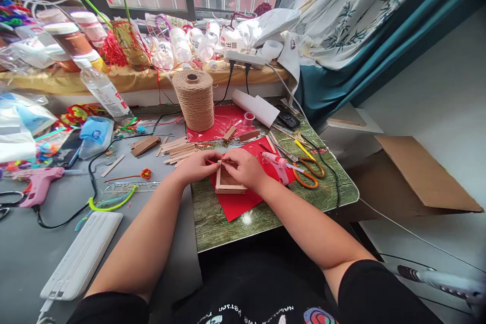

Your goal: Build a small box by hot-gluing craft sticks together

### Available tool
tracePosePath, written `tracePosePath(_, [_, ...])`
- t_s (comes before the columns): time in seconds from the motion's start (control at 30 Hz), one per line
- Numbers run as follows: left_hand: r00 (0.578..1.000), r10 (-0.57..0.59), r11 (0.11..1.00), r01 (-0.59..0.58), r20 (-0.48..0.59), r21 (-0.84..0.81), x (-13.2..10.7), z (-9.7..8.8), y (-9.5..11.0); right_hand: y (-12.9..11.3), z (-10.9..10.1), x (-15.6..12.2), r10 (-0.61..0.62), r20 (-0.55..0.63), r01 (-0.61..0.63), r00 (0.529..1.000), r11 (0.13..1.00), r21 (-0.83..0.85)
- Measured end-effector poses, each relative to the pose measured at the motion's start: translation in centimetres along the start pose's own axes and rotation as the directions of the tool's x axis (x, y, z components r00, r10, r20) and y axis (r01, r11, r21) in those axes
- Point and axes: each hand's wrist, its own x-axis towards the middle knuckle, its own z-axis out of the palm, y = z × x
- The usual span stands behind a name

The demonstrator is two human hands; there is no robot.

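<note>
A small square box of stacked wooden craft sticks [231,189] lies on a red sheet [233,208] in front of me. My left hand [198,166] is at the box's far left corner, its thumb and index finger pinched together. My right hand [246,167] reaches over the box's far right side, and its fingertips meet the left ones at that same corner. Between the two pinches shows a bit of a thin wooden stick, mostly hidden by my fingers. Loose craft sticks [178,151] lie just beyond my left hand. A pink glue gun [279,162] rests right of my right hand.
Orange-handled scissors [307,172] lie to the right. Behind the hands stand a large twine spool [193,101] and a white paper roll [256,107]. A second pink glue gun [41,185], a white power bank [81,255] and a black cable spread over the left side.
</note>
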Motion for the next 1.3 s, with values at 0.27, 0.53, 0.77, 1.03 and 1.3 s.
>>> tracePosePath(0.27, [0.999,0.035,0.999,-0.034,-0.007,0.025,0.2,0.4,0.5,0.5,0.0,0.1,0.032,0.025,-0.033,0.999,0.998,0.047])
tracePosePath(0.53, [1.000,0.002,1.000,-0.002,-0.016,0.017,0.2,0.6,0.8,1.0,0.2,-0.1,0.056,0.015,-0.056,0.998,0.997,0.056])
tracePosePath(0.77, [1.000,0.009,0.998,-0.007,-0.019,0.067,0.1,0.6,0.9,0.5,-0.1,-0.3,-0.020,0.053,0.020,0.998,1.000,0.006])
tracePosePath(1.03, [1.000,0.001,0.997,0.000,-0.016,0.072,0.2,0.6,1.0,0.5,-0.3,-0.1,0.002,0.102,0.001,0.995,1.000,-0.029])
tracePosePath(1.3, [0.998,0.026,0.982,-0.017,-0.048,0.190,0.1,0.8,1.8,0.6,-0.1,-0.3,0.080,0.097,-0.078,0.992,0.997,-0.025])
